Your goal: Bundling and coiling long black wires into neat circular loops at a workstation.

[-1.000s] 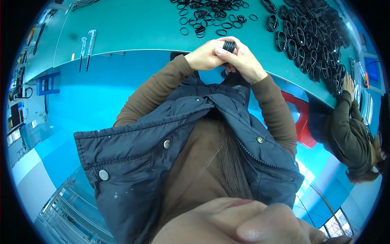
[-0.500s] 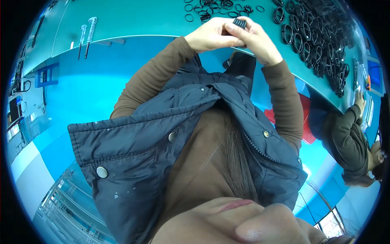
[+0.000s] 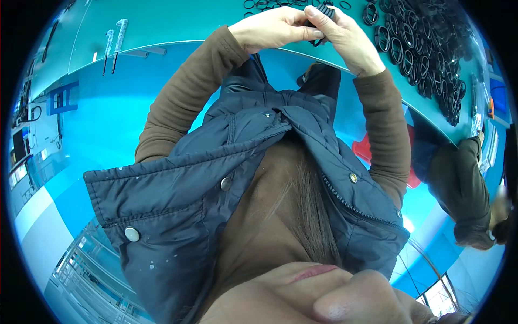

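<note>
My two hands meet at the far edge of the view, above the front edge of the green table (image 3: pixel 178 27). Between them is a small stack of thin black rings (image 3: pixel 327 10). My right hand (image 3: pixel 350 43) grips the stack, its thumb laid across the rings. From the other side my left hand (image 3: pixel 272 28) pinches the same stack, its thumb pointing right below it. The left fingertips are partly hidden behind the rings. Loose black rings (image 3: pixel 264 5) lie on the table just beyond my hands.
Many bundled black rings (image 3: pixel 408 40) cover the table's right part. Two thin tools with clear-wrapped ends (image 3: pixel 120 38) lie at the left, jutting past the edge. A blue stool (image 3: pixel 63 99) stands lower left, a red seat (image 3: pixel 362 148) behind my right arm. Another person (image 3: pixel 458 183) works at far right.
Both hands have moved slightly farther away, over the loose rings. The ring stack has turned, and its rings now show fanned at the top and below my left thumb.
</note>
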Motion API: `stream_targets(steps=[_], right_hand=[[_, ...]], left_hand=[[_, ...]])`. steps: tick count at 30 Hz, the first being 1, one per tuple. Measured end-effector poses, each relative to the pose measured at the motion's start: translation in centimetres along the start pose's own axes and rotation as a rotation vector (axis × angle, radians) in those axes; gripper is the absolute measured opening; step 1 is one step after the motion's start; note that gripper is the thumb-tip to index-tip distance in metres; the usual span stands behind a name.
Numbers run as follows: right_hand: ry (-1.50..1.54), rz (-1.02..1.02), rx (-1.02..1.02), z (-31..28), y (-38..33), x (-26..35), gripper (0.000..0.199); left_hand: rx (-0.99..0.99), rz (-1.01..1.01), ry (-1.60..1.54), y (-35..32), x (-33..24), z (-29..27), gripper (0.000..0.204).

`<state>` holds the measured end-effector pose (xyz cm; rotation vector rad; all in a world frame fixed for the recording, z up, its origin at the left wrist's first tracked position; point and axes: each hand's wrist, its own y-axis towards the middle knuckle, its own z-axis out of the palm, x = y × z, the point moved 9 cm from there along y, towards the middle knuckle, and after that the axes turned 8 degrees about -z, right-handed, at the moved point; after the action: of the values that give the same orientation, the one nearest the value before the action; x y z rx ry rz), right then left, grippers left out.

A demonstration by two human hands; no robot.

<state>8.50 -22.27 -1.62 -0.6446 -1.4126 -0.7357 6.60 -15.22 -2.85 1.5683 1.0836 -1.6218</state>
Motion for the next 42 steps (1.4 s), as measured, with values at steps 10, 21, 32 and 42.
stream_targets(steps=[10,21,32,42], right_hand=[[-0.153,-0.225,-0.102,-0.9,-1.6,1.4,0.046],[-0.137,-0.294,-0.012,-0.1,-1.7,0.3,0.047],[0.210,-0.238,0.145,0.9,-1.3,0.2,0.044],[-0.616,-0.494,-0.338,-1.4,-2.4,2.6,0.026]], left_hand=[[0.052,0.086,-0.119,-1.1,-1.2,2.0,0.027],[-0.065,0.208,-0.096,-1.7,-0.2,1.8,0.019],[-0.001,0.150,-0.186,-2.5,1.0,1.7,0.015],[-0.015,0.163,-0.239,-2.7,1.3,1.4,0.013]])
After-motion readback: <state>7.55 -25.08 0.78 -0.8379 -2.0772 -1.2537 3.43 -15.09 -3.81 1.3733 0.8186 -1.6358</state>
